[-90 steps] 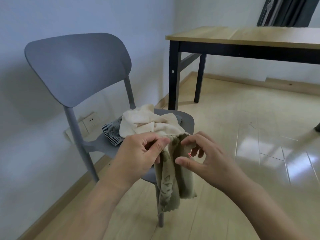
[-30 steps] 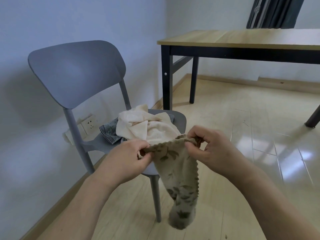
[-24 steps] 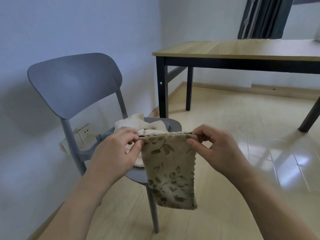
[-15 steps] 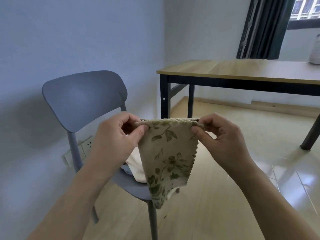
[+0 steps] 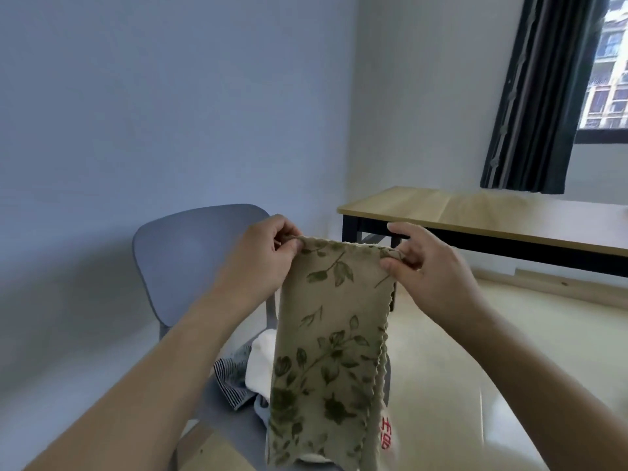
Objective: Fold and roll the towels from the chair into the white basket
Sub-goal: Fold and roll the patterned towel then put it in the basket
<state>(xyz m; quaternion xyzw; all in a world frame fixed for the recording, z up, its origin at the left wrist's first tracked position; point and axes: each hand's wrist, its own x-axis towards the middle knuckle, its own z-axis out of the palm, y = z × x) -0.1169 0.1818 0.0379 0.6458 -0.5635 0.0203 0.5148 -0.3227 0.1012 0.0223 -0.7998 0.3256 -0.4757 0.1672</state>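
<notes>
A beige towel with green leaf print (image 5: 326,351) hangs flat in front of me, doubled over with scalloped edges. My left hand (image 5: 261,256) pinches its top left corner and my right hand (image 5: 424,266) pinches its top right corner. Behind and below it stands the grey chair (image 5: 190,260). On its seat lie a cream towel (image 5: 260,362) and a dark striped towel (image 5: 232,379), both partly hidden by the hanging towel. A white cloth with red characters (image 5: 385,436) shows at the towel's lower right. The white basket is not in view.
A wooden table with black legs (image 5: 475,215) stands to the right by the wall. Dark curtains (image 5: 537,96) hang beside a window (image 5: 608,62). Pale wooden floor (image 5: 509,334) lies to the right of the chair.
Both hands have lifted the leaf-print towel higher and stretched its top edge wider, so it now hangs straight. My view has tilted upward, showing the curtain and window.
</notes>
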